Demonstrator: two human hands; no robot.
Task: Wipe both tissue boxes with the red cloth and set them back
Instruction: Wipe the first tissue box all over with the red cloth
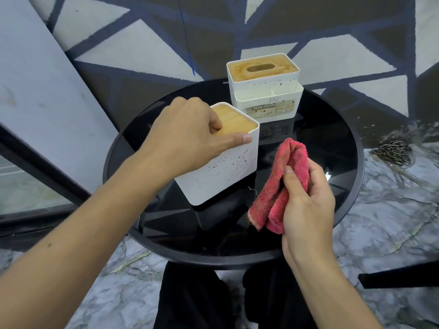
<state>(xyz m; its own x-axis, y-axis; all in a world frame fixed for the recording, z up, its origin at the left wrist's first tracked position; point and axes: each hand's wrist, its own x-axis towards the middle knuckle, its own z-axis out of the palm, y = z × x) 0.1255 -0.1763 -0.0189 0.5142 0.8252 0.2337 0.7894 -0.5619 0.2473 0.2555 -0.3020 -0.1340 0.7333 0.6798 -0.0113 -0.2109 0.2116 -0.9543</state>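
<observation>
Head view: L hand grips near tissue box top, R hand clutches red cloth.

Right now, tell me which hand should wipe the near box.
Right. The right hand grips the cloth beside the near box; the left hand holds that box by its top.

"TISSUE HOLDER" label on far tissue box.
</observation>
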